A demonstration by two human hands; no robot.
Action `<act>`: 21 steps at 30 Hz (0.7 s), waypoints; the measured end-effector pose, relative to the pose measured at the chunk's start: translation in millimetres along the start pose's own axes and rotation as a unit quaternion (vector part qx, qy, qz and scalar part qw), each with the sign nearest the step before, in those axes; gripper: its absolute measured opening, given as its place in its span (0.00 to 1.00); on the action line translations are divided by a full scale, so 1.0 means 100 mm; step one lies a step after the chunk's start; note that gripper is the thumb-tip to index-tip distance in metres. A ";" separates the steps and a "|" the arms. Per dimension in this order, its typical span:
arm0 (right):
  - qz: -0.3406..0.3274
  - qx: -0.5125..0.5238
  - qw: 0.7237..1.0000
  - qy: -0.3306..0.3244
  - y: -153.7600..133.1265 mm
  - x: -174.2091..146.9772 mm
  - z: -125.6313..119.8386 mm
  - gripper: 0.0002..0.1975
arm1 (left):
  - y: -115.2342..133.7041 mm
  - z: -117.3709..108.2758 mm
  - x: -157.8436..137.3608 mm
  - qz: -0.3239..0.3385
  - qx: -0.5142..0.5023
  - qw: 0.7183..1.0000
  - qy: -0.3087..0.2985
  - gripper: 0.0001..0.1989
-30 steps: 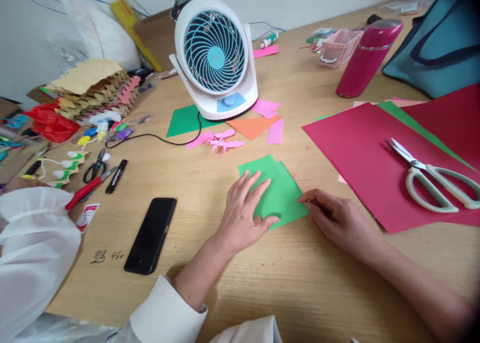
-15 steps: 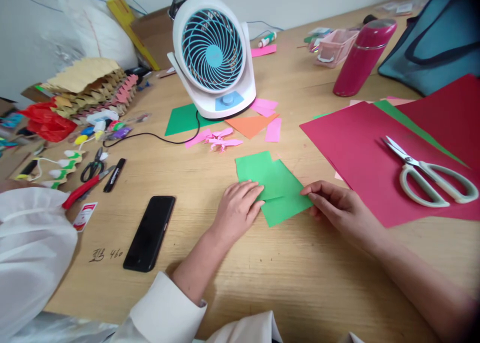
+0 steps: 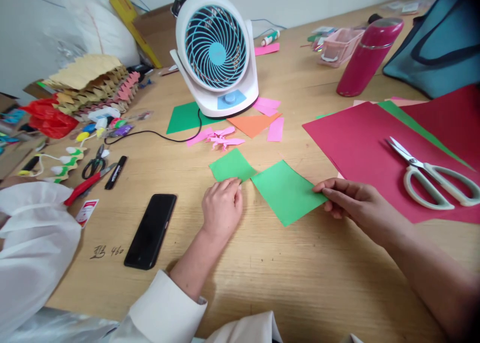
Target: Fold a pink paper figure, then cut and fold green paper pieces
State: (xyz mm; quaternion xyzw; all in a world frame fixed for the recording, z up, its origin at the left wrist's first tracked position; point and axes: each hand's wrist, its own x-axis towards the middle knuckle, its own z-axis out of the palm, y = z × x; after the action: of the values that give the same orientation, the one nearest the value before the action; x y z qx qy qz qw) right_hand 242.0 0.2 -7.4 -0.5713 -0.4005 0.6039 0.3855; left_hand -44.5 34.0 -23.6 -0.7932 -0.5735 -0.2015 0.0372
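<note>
While the right hand (image 3: pixel 358 203) pinches one corner of the square green paper (image 3: pixel 287 193) just to its left, perhaps so the middle stays smooth, the left hand (image 3: pixel 222 203) curls at the other green paper (image 3: pixel 232 165) just past its knuckles on the bench (image 3: pixel 270 288); whether it grips, I cannot tell.

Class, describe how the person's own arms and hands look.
The left hand and right hand wear no gloves. An off-white sleeve with a wide cuff covers part of the left forearm; the right forearm is bare as far as it shows.
</note>
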 end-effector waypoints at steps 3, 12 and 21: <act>0.019 0.027 0.999 0.010 -0.02 -0.01 -0.03 0.26 | 0.03 -0.01 0.02 0.031 -0.004 0.999 -0.008 0.21; 0.067 0.099 0.993 -0.019 0.00 -0.04 0.01 0.24 | 0.19 0.03 -0.05 0.243 -0.163 0.955 -0.036 0.23; 0.050 0.041 0.991 -0.116 0.06 -0.05 -0.02 0.20 | 0.24 0.01 -0.10 0.276 -0.241 0.928 -0.060 0.17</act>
State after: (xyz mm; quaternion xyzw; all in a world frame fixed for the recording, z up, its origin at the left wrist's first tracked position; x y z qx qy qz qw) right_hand 244.3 -6.6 -10.6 -0.5003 -0.3880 0.7007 0.3288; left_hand -24.6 17.4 -24.4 -0.9159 -0.2669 -0.2677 -0.1349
